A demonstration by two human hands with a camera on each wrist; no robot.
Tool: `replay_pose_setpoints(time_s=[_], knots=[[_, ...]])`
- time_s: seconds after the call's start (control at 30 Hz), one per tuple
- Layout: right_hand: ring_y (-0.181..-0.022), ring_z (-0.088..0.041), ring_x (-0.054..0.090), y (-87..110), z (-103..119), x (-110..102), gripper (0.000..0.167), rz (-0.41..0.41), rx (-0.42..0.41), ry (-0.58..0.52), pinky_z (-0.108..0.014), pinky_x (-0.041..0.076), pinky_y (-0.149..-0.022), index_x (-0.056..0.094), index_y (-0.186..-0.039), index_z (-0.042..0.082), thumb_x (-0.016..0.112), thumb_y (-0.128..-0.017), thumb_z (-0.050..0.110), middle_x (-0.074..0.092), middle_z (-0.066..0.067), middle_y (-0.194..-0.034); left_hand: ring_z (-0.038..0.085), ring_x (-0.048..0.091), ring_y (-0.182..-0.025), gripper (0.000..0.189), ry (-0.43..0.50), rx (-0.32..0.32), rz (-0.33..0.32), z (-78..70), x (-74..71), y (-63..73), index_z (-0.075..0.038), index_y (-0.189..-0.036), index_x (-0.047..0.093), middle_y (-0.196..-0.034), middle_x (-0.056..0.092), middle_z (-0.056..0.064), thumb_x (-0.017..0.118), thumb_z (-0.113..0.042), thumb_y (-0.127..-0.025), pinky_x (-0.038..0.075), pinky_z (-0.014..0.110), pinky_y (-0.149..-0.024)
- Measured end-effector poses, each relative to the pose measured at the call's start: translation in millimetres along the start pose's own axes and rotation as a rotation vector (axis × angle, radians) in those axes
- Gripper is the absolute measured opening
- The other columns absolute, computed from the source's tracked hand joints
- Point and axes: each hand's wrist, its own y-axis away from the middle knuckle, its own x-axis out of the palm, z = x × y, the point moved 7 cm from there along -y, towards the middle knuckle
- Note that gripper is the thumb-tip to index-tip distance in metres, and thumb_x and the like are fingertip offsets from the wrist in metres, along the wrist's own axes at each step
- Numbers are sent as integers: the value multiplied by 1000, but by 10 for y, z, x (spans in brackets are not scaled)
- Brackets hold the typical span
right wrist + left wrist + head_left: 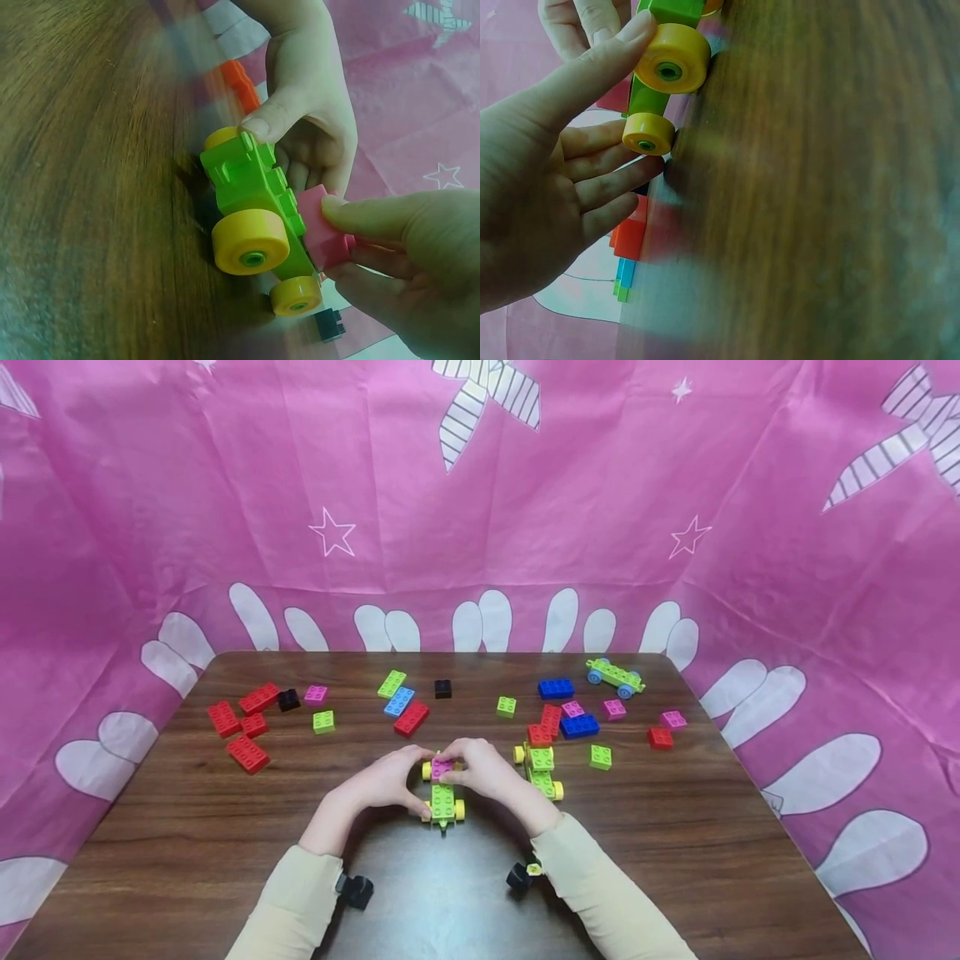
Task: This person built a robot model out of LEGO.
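Note:
A lime green toy car base [442, 802] with yellow wheels stands lengthwise between both hands. My left hand [381, 779] holds it from the left side, thumb at the near wheel [673, 58] and fingers round by the far wheel [648, 135]. From the right, my right hand [483, 768] pinches a pink brick [321, 238] between thumb and fingers. This pink brick sits at the far end of the base, over its studs. The near studs of the base are bare.
Right of my right hand stands another yellow-wheeled green base [542, 785] bearing a lime brick. A blue-wheeled base [615, 675] stands at the back right. Red bricks [247, 753] lie at left, blue bricks [580, 726] at right, a black brick [443, 688] behind.

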Motion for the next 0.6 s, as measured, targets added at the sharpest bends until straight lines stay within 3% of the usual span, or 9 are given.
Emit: replay_pose_setpoints(time_s=[0.37, 0.6], knots=[[-103, -24, 67, 8, 17, -11, 27, -36, 44, 0, -39, 54, -90, 74, -111, 7, 76, -86, 18, 73, -10, -108, 29, 52, -127, 88, 8, -73, 9, 29, 4, -11, -4, -137, 51, -135, 57, 10, 91, -37, -65, 42, 52, -107], [-97, -21, 67, -7, 2, -15, 28, -41, 68, 11, -36, 55, -85, 75, -108, 8, 79, -83, 18, 74, -8, -105, 30, 51, -128, 89, 16, -74, 0, 28, 11, -5, -2, -137, 51, -136, 56, 12, 91, -36, -65, 42, 53, -107]])
